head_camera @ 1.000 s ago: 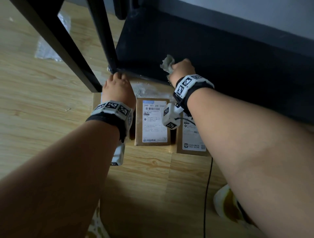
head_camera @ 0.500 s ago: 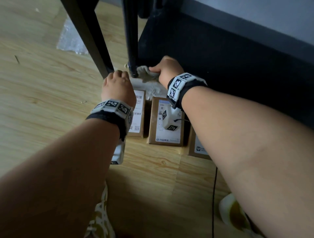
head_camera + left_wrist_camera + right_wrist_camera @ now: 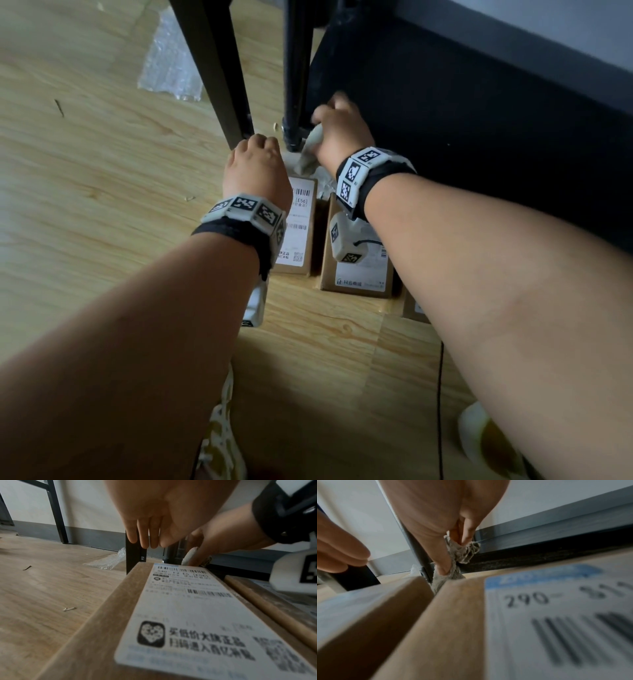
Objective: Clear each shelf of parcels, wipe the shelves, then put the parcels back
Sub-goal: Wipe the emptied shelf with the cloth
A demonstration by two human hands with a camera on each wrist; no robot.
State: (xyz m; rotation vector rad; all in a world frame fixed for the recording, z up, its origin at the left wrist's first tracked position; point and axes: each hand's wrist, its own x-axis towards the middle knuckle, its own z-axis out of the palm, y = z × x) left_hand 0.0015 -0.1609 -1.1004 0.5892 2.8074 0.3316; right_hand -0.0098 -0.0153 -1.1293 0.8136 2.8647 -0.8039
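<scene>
My right hand (image 3: 340,135) grips a crumpled grey cloth (image 3: 310,149) against the foot of the black shelf's front left leg (image 3: 295,85). In the right wrist view its fingers (image 3: 464,534) pinch the cloth (image 3: 458,557) beside the low black shelf board (image 3: 539,555). My left hand (image 3: 257,164) hangs beside it, fingers (image 3: 145,538) straight and holding nothing, above the far end of a brown parcel (image 3: 180,615). Three labelled parcels lie on the floor: left (image 3: 298,226), middle (image 3: 363,274), right (image 3: 412,308), mostly hidden by my arm.
The black bottom shelf (image 3: 462,113) fills the upper right. A second black leg (image 3: 219,68) slants down left of the shelf leg. Bubble wrap (image 3: 171,68) lies on the wooden floor (image 3: 85,171) behind. A thin black cable (image 3: 440,394) and shoes lie near me.
My right hand slid the cloth left along the shelf's front edge to the corner leg. The left hand stayed over the parcels.
</scene>
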